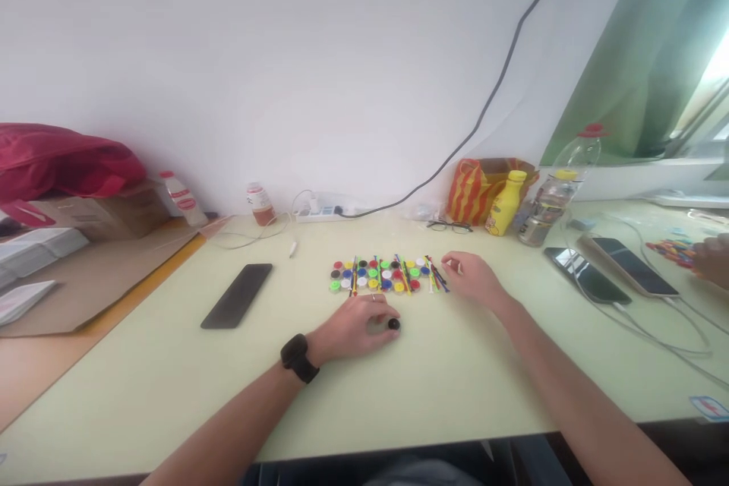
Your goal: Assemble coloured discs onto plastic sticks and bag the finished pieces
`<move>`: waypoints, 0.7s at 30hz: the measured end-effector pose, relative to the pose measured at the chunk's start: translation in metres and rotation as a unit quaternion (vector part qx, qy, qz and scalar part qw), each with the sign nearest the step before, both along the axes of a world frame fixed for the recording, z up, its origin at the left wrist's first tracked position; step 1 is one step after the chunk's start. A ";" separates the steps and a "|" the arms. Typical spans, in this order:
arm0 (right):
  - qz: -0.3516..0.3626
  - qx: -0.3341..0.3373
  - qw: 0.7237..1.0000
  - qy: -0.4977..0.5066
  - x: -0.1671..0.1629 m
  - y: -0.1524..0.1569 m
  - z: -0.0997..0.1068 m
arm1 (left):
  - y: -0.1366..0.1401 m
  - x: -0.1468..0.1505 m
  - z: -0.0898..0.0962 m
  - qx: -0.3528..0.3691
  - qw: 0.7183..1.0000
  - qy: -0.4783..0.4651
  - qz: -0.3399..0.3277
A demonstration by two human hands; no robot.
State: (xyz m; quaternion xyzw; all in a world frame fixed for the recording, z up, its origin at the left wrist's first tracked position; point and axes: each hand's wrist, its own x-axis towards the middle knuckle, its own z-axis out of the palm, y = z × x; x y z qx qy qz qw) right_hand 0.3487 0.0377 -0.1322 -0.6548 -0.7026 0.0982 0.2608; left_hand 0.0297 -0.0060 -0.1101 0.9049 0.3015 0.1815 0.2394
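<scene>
A small black round cap (393, 324) is pinched between the thumb and fingers of my left hand (361, 328), just above or on the table. My right hand (470, 277) is at the right end of the rows, its fingers curled together beside several thin coloured sticks (436, 275); whether it grips one of them is hidden. Rows of small round caps (373, 273) in red, yellow, blue, green, white and black lie in front of my hands. More thin sticks (406, 275) lie upright across the rows, between groups of caps.
A dark phone (238, 296) lies left. Along the wall stand a drink bottle (260, 203), a power strip (319, 214), a striped bag (475, 190) and a yellow bottle (506, 203). Phones with cables (632, 266) lie right, near another person's hand (713, 260) and coloured pieces (672, 250).
</scene>
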 end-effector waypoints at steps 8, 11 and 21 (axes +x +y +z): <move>-0.005 -0.012 1.000 -0.019 -0.015 0.011 -0.018 | 0.001 0.000 -0.003 -0.006 1.000 0.010 0.010; -0.009 -0.001 0.999 -0.033 -0.012 0.013 -0.019 | 0.002 0.000 -0.004 -0.009 1.000 0.006 0.007; -0.022 -0.005 0.997 -0.080 -0.004 0.007 -0.012 | 0.000 -0.002 -0.003 -0.021 1.000 -0.001 0.004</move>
